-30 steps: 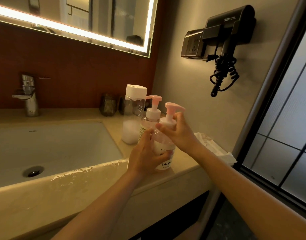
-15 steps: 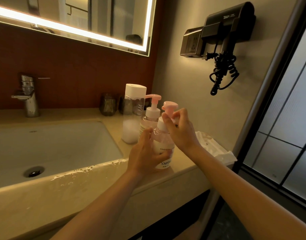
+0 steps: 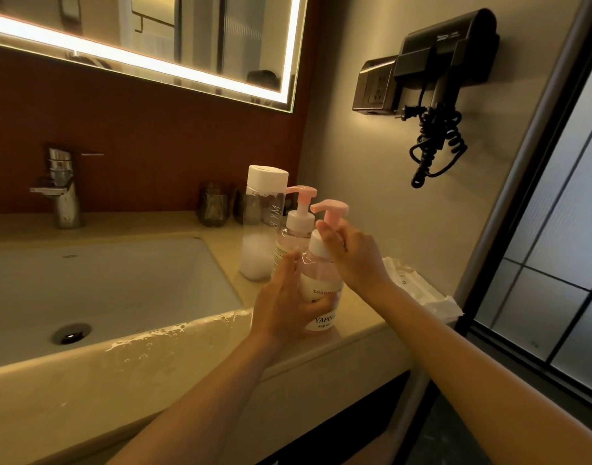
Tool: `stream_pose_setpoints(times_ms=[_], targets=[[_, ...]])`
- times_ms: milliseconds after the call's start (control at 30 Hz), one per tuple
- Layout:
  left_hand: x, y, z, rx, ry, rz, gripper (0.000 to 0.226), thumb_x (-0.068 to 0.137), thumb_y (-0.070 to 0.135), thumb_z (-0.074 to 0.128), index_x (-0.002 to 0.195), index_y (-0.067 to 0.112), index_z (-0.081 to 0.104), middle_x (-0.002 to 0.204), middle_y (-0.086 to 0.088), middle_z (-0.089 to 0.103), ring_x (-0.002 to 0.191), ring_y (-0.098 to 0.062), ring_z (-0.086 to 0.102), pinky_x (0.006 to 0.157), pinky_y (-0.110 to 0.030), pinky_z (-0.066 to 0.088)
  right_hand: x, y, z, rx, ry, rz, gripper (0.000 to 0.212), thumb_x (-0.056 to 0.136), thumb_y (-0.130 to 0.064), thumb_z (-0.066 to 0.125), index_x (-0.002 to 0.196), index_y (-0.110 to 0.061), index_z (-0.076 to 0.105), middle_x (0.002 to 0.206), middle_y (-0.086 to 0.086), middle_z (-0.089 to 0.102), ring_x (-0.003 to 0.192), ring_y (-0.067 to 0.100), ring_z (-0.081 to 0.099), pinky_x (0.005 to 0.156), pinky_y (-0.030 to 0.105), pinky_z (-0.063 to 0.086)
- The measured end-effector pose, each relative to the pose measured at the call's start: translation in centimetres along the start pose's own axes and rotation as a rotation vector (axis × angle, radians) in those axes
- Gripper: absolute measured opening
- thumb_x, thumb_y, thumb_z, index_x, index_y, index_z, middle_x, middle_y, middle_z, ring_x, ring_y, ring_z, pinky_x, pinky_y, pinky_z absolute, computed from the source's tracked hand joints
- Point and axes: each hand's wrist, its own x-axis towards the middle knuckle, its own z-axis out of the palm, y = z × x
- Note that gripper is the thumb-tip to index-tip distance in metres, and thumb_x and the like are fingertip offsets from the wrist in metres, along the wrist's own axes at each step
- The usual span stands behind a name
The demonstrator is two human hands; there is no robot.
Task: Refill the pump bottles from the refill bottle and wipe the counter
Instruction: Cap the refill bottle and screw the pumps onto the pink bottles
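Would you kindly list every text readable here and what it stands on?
"SMOOTH": front pump bottle, cut off.
"YAPIN": same bottle, lower down, cut off.
Too blurred: small print on the rear pump bottle, vertical letters on the refill bottle, logo on the hair dryer holder.

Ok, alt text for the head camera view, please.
A person's left hand grips a clear pink-pump bottle on a beige counter while the right hand grips its white collar. A matching bottle and white-capped refill bottle stand behind.
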Motion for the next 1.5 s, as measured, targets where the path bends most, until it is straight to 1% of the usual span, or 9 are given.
stream_pose_setpoints(times_ms=[200,333,467,600,900,1033,1233,1367,1500], targets=[[0.1,-0.2,0.0,-0.002,-0.004,0.005,0.077,0.068,0.044,0.076,0.129,0.019,0.035,0.122,-0.001,0.057,0.101,-0.021,0.061,0.078,-0.035,0.055,0.0,-0.1,0.2,0.308,-0.138,0.104,0.047,0.092,-0.039,0.042,0.127,-0.009,0.047,0.119,0.01,0.059,0.104,0.025,0.06,0.088,0.039,0.052],[0.1,-0.3,0.2,0.014,0.03,0.005,0.077,0.068,0.045,0.076,0.128,0.017,0.036,0.12,-0.001,0.057,0.099,-0.021,0.062,0.076,-0.034,0.054,-0.9,-1.0,0.4,0.039,0.019,0.084,0.052,0.087,-0.05,0.043,0.114,-0.007,0.056,0.109,0.006,0.065,0.093,0.019,0.063,0.082,0.032,0.051],[0.0,-0.3,0.4,0.022,0.027,-0.024,0.08,0.067,0.044,0.077,0.129,0.016,0.035,0.122,-0.003,0.058,0.1,-0.022,0.063,0.077,-0.033,0.053,-1.7,-1.7,0.2,-0.142,0.024,0.098,0.068,0.082,-0.062,0.026,0.114,-0.011,0.055,0.11,0.005,0.067,0.1,0.023,0.064,0.099,0.049,0.043],[0.2,-0.3,0.2,0.025,0.038,-0.056,0.081,0.066,0.046,0.077,0.129,0.018,0.035,0.122,-0.003,0.057,0.098,-0.022,0.062,0.078,-0.037,0.056,-3.4,-1.6,-0.7,-0.161,0.02,0.018,0.073,0.079,-0.063,0.018,0.12,-0.014,0.053,0.109,0.004,0.067,0.098,0.022,0.065,0.098,0.05,0.044],[0.1,-0.4,0.3,0.01,0.042,-0.034,0.077,0.067,0.045,0.077,0.127,0.017,0.036,0.119,-0.003,0.058,0.097,-0.022,0.062,0.074,-0.04,0.056,-1.4,-1.3,-0.4,0.211,-0.156,0.082,0.049,0.094,-0.043,0.034,0.136,-0.017,0.035,0.13,0.002,0.054,0.113,0.021,0.057,0.087,0.031,0.05],[0.2,-0.2,0.4,0.018,0.039,-0.033,0.08,0.066,0.044,0.077,0.129,0.018,0.036,0.122,-0.002,0.057,0.098,-0.022,0.062,0.076,-0.041,0.056,-2.8,-1.4,-0.1,0.141,-0.039,0.079,0.049,0.092,-0.042,0.037,0.134,-0.017,0.039,0.127,0.0,0.057,0.108,0.017,0.059,0.082,0.021,0.046],[0.2,-0.4,0.2,0.0,0.046,-0.054,0.081,0.064,0.044,0.078,0.129,0.019,0.036,0.123,-0.002,0.056,0.099,-0.02,0.061,0.078,-0.039,0.055,-4.6,-2.1,0.0,0.076,0.035,0.001,0.065,0.081,-0.059,0.031,0.133,-0.021,0.041,0.122,-0.003,0.06,0.106,0.016,0.061,0.092,0.036,0.05],[0.3,-0.3,0.1,-0.027,0.047,-0.065,0.077,0.065,0.047,0.077,0.126,0.022,0.037,0.117,0.001,0.059,0.095,-0.02,0.062,0.074,-0.041,0.056,-2.8,-1.8,-1.0,0.173,0.083,0.102,0.049,0.089,-0.047,0.044,0.129,-0.018,0.041,0.125,-0.001,0.057,0.097,0.009,0.056,0.071,0.017,0.048],[0.2,-0.3,0.1,-0.029,-0.003,-0.059,0.079,0.067,0.046,0.076,0.129,0.021,0.035,0.122,0.0,0.057,0.103,-0.02,0.06,0.079,-0.041,0.055,-0.2,-1.7,-0.6,0.32,-0.126,0.146,0.048,0.091,-0.04,0.047,0.133,-0.017,0.038,0.114,-0.006,0.05,0.103,0.013,0.054,0.076,0.023,0.046]])
